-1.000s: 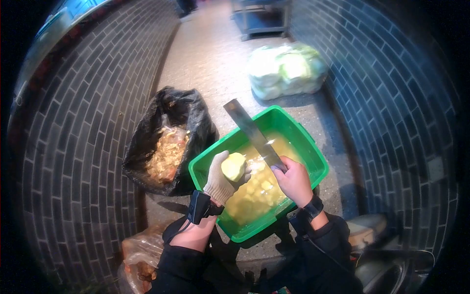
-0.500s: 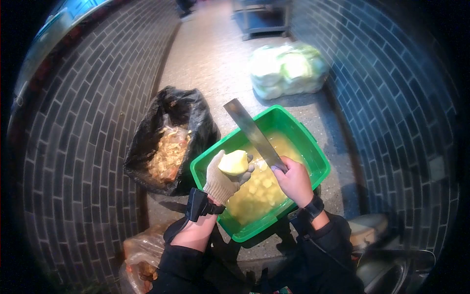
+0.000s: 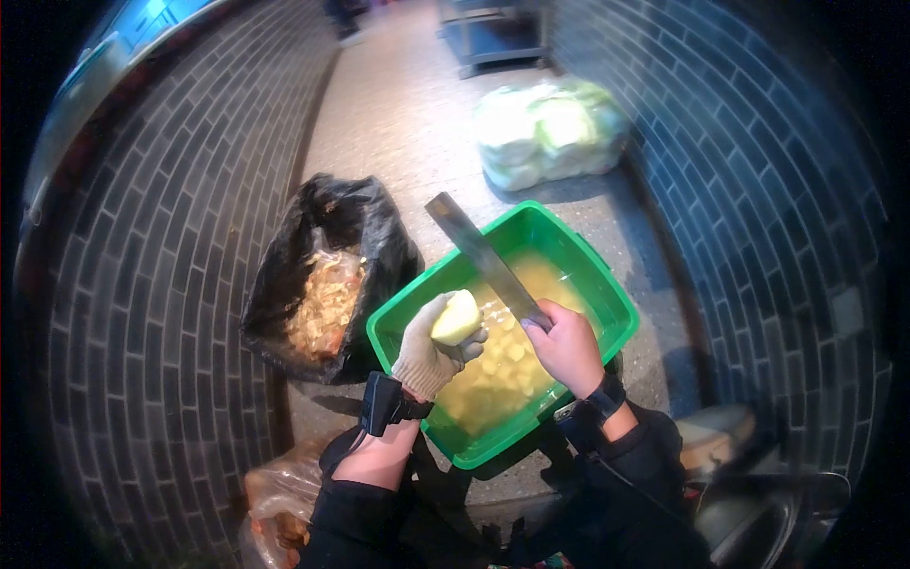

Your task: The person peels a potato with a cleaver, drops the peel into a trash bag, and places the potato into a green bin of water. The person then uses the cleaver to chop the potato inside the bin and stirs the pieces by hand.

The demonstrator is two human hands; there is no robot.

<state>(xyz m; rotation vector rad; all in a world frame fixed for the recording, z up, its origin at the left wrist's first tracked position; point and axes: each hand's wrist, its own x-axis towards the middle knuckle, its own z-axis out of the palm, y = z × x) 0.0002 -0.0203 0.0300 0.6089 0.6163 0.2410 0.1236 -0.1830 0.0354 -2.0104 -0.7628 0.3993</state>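
Note:
A pale yellow peeled potato (image 3: pixel 457 319) rests in my left hand (image 3: pixel 429 348), which wears a light knit glove and has its fingers curled round it. My right hand (image 3: pixel 567 347), bare, grips the lower end of a long flat metal blade (image 3: pixel 485 257) that slants up and to the left. Both hands are over a green tub (image 3: pixel 617 296) of cloudy yellowish water. Several pale peeled pieces (image 3: pixel 507 365) lie in that water. The blade and the potato look apart, with a small gap between them.
Left of the tub, a black bag-lined bin (image 3: pixel 384 228) contains peelings (image 3: pixel 327 303). A bag of green-white vegetables (image 3: pixel 550 133) lies beyond the tub, near a metal cart (image 3: pixel 498 47). Brick walls stand on both sides. A clear bag (image 3: pixel 280 493) is at lower left; a person's foot shows far off.
The potato in my left hand has turned and tilted slightly more upright. The blade's far end has shifted a little left. The view has moved slightly.

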